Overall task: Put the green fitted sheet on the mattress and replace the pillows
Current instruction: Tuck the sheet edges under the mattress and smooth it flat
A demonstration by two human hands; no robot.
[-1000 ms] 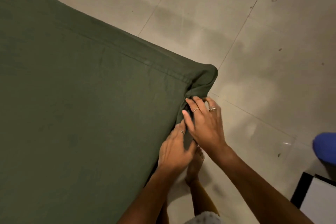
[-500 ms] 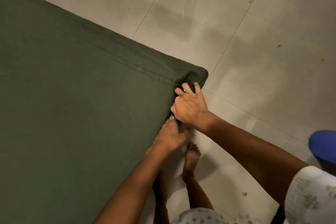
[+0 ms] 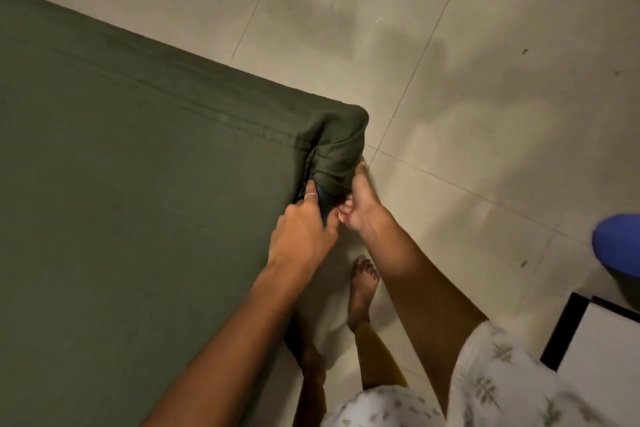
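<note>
- Since the earlier frame the right hand (image 3: 363, 208) has dropped off the top of the mattress corner to its near side, and the left hand (image 3: 304, 236) has slid up beside it; the cloth at the corner now bunches into a rounder lump.
- Head view, sheet: the green fitted sheet (image 3: 138, 201) covers the mattress (image 3: 320, 204) across the left and centre of the frame, lying mostly smooth, with a stitched seam running diagonally toward the corner at centre.
- Head view, corner: the sheet is gathered into folds over the corner, and a dark sliver of the mattress side shows just under the bunched cloth, between the two hands.
- Head view, left hand: its fingers (image 3: 311, 196) are curled and clamped on the sheet's edge at the corner; a ring shows on one of them.
- Head view, right hand: it sits just beside the left, thumb stretched up along the bunched cloth and the other fingers curled in beneath it, gripping the sheet.
- Head view, floor: pale floor tiles (image 3: 450, 45) with thin grout lines and small dark specks fill the top and right of the frame.
- Head view, room: a blue object (image 3: 618, 243) sits at the right edge, with a dark-framed white panel (image 3: 602, 350) below it at lower right.
- Head view, person: two bare feet stand on the tiles beside the bed at bottom centre, below a pale patterned garment (image 3: 502, 388).
</note>
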